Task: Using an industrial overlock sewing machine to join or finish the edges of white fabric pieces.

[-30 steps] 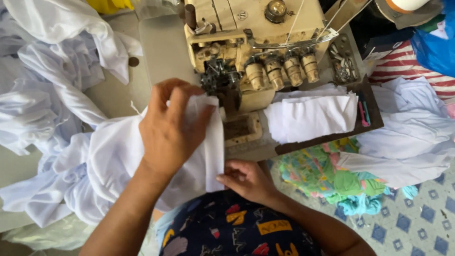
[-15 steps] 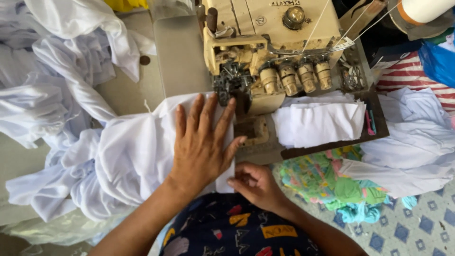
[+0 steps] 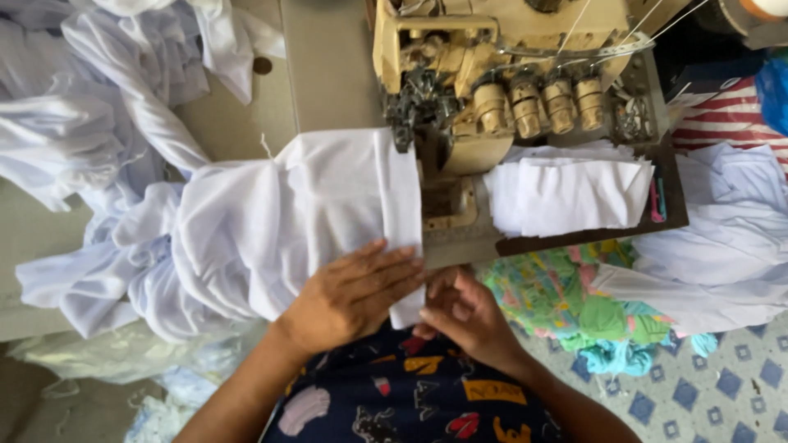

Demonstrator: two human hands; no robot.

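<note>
On the sewing table, the white cloth (image 3: 328, 205) lies with its folded edge under the sewing machine (image 3: 460, 90). The left hand (image 3: 353, 295) presses flat (fingers spread). The right hand (image 3: 464, 316) pinches the near edge. Next comes careful feeding, edge kept straight.

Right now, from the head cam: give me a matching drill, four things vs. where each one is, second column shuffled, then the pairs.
Things:
1. left hand
2. right hand
3. stack of folded white pieces
4. colourful cloth

Places:
A. on the tray right of the sewing machine
B. flat on the white fabric laid on the table
C. heaped low down, under the tray's front edge
D. at the fabric's near lower corner, fingers curled

Pairs: 1-B, 2-D, 3-A, 4-C
</note>
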